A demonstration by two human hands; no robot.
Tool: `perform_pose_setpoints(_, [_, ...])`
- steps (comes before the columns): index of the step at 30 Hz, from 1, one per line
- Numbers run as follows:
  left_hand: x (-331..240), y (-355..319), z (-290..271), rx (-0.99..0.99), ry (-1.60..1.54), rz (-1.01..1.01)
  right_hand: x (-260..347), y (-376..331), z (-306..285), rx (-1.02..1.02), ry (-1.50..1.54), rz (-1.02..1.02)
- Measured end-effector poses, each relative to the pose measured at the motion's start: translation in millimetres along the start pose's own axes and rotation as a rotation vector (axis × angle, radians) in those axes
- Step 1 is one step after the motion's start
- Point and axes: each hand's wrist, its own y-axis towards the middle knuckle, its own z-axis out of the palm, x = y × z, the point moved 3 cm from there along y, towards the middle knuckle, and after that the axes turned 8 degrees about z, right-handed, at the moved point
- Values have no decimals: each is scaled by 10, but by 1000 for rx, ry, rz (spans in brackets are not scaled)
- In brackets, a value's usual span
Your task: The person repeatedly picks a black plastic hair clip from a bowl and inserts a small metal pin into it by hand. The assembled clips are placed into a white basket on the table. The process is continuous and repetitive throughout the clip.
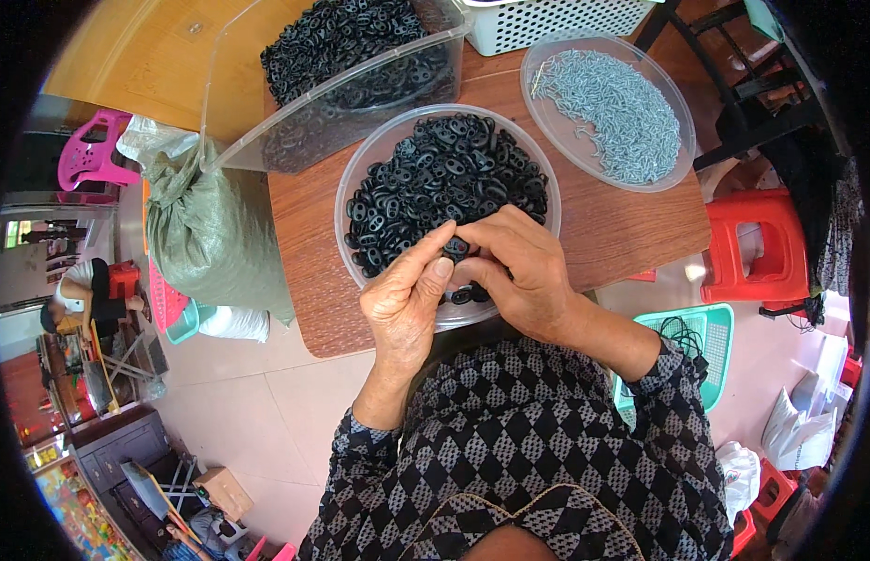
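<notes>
Over the near edge of a round clear tub [340,210], my two hands meet around a small black two-holed plastic piece [456,248]. The thumb and index finger of my left hand [400,304] pinch it from the left. My right hand [524,276] is closed with its thumb and fingertips at the piece's right side; whether a screw is also between them is hidden. Many more black plastic pieces [444,173] fill the tub below. Silver screws [613,117] are heaped on a round clear lid [683,154] to the right.
The brown wooden table [631,234] carries a large clear bin [304,140] of black pieces and a white perforated basket [557,23]. A green sack [210,234] stands left; a red stool [758,248] and a teal basket [720,360] are right. Another person [79,285] sits far left.
</notes>
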Motion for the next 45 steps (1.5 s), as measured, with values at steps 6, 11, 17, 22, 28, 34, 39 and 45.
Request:
perform_pose_setpoints(6, [-1,6,-27,30,-8,-65,7,-7,-5,20,35,15])
perform_pose_setpoints(11, [-52,14,-9,54,31,-41,-26,-2,-6,30,198,174])
perform_pose_setpoints(17, [-41,11,-19,73,45,-72,-49,-16,-12,143,566,557])
perform_pose_setpoints(22, [-34,5,-32,104,58,-64,-92,1,-7,124,538,559])
perform_pose_setpoints(28, [-54,18,-48,135,85,-82,-71,10,-6,136,478,511])
perform_pose_setpoints(34, [-27,32,-61,126,9,-123,-68,22,-12,145,444,487])
perform_pose_setpoints(39, [-2,6,-43,55,-136,-116,-36,23,9,118,516,486])
perform_pose_setpoints(45, [5,-31,-38,3,-157,-32,44,19,-29,113,285,296])
